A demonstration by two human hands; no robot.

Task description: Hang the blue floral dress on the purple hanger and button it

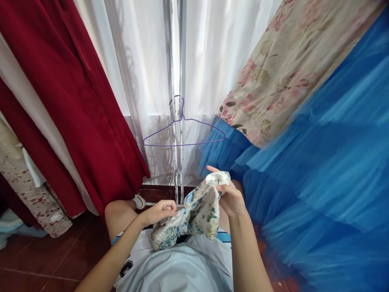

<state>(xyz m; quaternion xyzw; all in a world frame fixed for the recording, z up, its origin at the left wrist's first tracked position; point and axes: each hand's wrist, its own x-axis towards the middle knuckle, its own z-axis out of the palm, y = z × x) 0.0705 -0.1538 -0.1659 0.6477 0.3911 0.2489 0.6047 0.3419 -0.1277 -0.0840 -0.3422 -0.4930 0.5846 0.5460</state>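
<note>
A bunched piece of shiny cream cloth (pixel 202 211) with a blue and green floral print lies over my lap, one end lifted. My right hand (pixel 232 197) grips the raised end on the right, thumb over the fabric and one finger pointing out beyond it. On the left, my left hand (pixel 161 211) is closed with curled fingers at the lower part of the same cloth. What garment it is, I cannot tell. Straight ahead, a purple wire hanger (pixel 184 144) hangs from the metal rack with nothing on it.
Upright metal poles (pixel 178 162) of the rack stand before a white curtain (pixel 206 48). Dark red dresses (pixel 82 101) hang on the left. A pink-flowered dress (pixel 258 89) and blue tulle (pixel 322 174) hang close on the right. The floor is reddish-brown tile (pixel 67 255).
</note>
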